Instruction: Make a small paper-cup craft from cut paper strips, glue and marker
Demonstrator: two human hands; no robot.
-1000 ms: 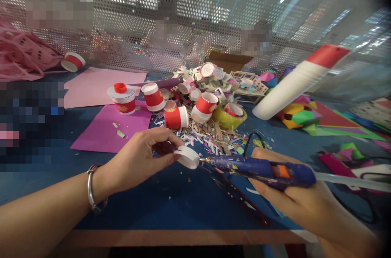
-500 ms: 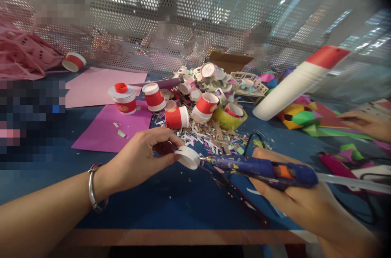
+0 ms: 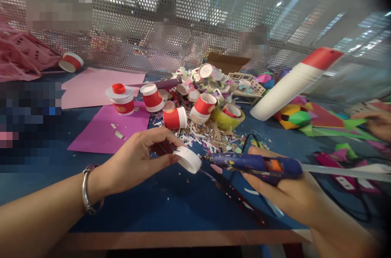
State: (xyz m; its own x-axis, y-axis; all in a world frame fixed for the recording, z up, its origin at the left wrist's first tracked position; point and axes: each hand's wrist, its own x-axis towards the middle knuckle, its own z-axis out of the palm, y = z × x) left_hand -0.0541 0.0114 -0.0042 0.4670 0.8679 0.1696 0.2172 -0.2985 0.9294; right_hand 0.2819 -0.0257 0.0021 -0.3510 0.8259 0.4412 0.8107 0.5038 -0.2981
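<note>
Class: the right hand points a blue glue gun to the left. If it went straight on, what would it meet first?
The small white paper ring pinched in the left hand; the blue glue gun in the right hand already seems to touch it.

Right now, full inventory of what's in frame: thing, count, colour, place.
white ring: 1, white, pinched by left hand, at the glue gun's tip
glue gun: 1, blue with orange trigger, in right hand
paper cups: about six, red and white, mid table; one more far left
tape roll: 1, yellow-green, right of the cups
paper scraps: a pile, mixed colours, mid table
paper sheets: 2, magenta and pink, left on the table
glue bottle: 1, white with red cap, tilted, right
folded paper shapes: several, multicoloured, right
table: 1, blue
co-worker's hand: 1, right edge
left hand: grip closed on the ring, bracelet on the wrist
right hand: grip closed on the gun
</note>
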